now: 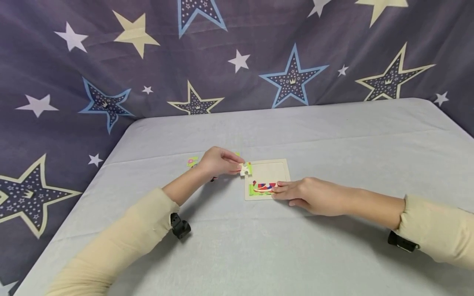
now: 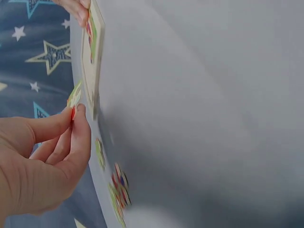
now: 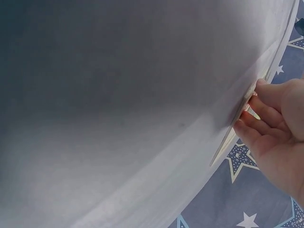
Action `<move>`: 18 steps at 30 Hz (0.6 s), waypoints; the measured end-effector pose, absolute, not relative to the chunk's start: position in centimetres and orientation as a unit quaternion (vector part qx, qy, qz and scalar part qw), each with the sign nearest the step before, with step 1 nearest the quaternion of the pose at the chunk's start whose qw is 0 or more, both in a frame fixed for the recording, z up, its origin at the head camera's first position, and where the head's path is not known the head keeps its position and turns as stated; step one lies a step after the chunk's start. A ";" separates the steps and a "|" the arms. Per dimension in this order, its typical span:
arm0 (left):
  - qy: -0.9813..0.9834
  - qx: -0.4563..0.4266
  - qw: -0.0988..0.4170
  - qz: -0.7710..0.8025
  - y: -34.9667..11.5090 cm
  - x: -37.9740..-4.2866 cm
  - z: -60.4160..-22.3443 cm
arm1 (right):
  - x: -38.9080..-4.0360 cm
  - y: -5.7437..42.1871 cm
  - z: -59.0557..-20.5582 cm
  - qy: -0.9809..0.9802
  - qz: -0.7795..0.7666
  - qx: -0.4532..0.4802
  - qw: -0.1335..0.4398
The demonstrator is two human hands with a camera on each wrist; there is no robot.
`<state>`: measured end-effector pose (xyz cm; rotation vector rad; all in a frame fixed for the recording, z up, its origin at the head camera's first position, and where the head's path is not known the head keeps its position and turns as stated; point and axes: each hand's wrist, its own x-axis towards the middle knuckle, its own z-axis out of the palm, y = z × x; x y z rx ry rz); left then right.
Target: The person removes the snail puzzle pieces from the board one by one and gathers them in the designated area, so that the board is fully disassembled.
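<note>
My left hand pinches a jigsaw piece between thumb and fingertips, at the upper left edge of a pale puzzle tray. Green and red show on that piece in the left wrist view. Fitted pieces with red, blue and green print lie along the tray's near side. The fingers of my right hand rest on the right end of these pieces and the tray's edge, the thumb lower beside the tray. In the right wrist view, the fingertips touch the tray, seen nearly edge-on.
Loose jigsaw pieces lie left of the tray, partly hidden behind my left hand; the left wrist view shows several in a cluster. A grey cloth covers the table. Behind it hangs a dark star-patterned curtain.
</note>
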<state>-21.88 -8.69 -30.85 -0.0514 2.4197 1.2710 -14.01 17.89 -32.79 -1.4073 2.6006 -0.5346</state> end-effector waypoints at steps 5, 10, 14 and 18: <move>0.872 -0.024 0.204 0.444 -10.3 -21.9 -31.0 | -14.0 17.8 -32.9 0.864 -0.181 -0.466 0.066; 0.869 -0.027 0.221 0.442 -11.0 -22.1 -31.3 | -14.0 17.8 -32.9 0.863 -0.184 -0.466 0.068; 0.876 -0.010 0.224 0.428 -11.2 -22.1 -31.4 | -14.0 17.8 -32.9 0.862 -0.183 -0.468 0.068; 0.902 0.033 0.191 0.387 -11.2 -22.0 -31.5 | -14.0 17.8 -32.9 0.863 -0.182 -0.466 0.069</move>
